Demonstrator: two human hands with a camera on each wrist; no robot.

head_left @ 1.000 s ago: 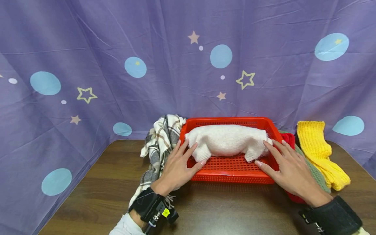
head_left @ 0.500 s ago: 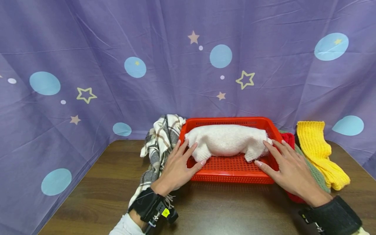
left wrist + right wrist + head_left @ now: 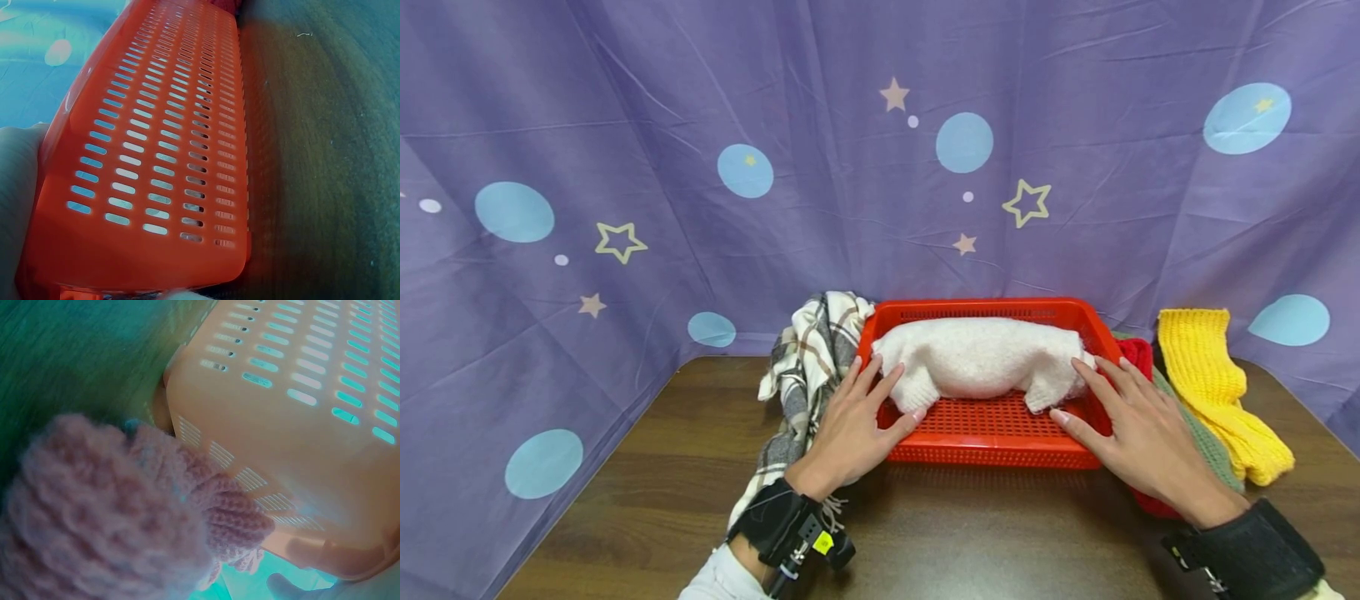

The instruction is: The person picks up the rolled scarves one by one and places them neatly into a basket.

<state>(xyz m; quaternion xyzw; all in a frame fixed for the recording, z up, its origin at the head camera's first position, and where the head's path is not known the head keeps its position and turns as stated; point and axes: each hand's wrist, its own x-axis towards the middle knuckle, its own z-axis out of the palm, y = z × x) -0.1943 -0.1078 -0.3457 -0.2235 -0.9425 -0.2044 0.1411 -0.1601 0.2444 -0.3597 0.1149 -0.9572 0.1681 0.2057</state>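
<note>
Hanging behind everything, the purple star-printed curtain (image 3: 850,250) looks just as it did a second ago. In front of it spreads the wood-grain tabletop (image 3: 970,533), bearing the red perforated plastic basket (image 3: 985,443), which hasn't shifted. A fringed plaid scarf (image 3: 808,342) lies bunched along its left end. Inside the basket, towards the back, sits the rolled white fuzzy knit (image 3: 981,354), two ribbed ends pointing towards me, matching the earlier frames. A yellow ribbed knit (image 3: 1202,375) sprawls to the right. My right hand (image 3: 1142,429) and left hand (image 3: 853,425) haven't moved: fingers spread, barely bent, laid over the basket's two ends, gripping nothing; whether my fingertips touch the white knit, I can't quite tell. Beside my right hand show a green knit (image 3: 1210,442) and a smaller patch of red knit (image 3: 1135,354).
</note>
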